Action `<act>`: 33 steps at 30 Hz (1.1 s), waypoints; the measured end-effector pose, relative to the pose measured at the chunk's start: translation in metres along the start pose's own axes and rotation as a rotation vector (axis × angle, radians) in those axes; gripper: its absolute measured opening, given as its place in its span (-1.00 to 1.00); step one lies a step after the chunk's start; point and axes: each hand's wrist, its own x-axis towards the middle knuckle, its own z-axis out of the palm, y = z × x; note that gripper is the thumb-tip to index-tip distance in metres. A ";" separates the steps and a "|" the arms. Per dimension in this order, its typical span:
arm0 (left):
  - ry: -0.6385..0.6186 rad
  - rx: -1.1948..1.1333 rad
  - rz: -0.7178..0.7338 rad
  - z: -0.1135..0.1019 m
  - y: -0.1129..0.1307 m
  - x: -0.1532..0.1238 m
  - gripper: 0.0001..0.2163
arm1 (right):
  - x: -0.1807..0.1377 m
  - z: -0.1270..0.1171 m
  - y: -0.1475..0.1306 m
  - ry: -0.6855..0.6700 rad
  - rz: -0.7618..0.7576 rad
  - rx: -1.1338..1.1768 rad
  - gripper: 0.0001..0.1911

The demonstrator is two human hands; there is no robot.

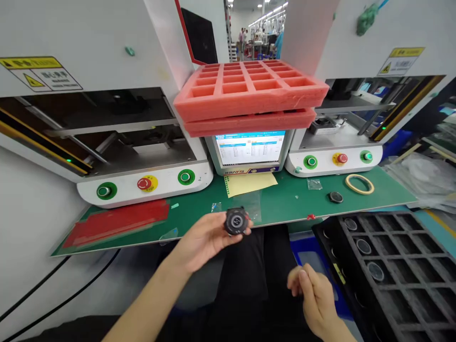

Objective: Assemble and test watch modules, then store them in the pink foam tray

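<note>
My left hand grips a round black watch case by its edges above the bench's front edge. The case's flat face, marked with a light ring, is turned toward me, and a bit of red shows at its right side. My right hand is over my lap, left of the black compartment tray. Its fingers are curled in with the thumb pressed on them, so whatever they may hold is hidden. Another round dark watch case lies on the green bench at the right.
Pink foam trays are stacked over a monitor between two press machines with buttons. On the green bench lie red sheets, yellow paper and a tape roll. A blue bin stands below.
</note>
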 end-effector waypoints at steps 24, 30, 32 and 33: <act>0.228 0.817 0.706 0.072 -0.094 -0.047 -0.74 | 0.040 -0.023 -0.058 -0.006 -0.097 0.405 -0.71; 0.159 0.900 0.782 0.066 -0.090 -0.045 -0.74 | 0.039 -0.028 -0.055 -0.082 -0.065 0.361 -0.70; 0.150 0.936 0.830 0.064 -0.088 -0.043 -0.74 | 0.040 -0.029 -0.055 -0.107 -0.069 0.360 -0.72; 0.145 0.949 0.846 0.063 -0.087 -0.042 -0.75 | 0.041 -0.030 -0.055 -0.123 -0.072 0.363 -0.72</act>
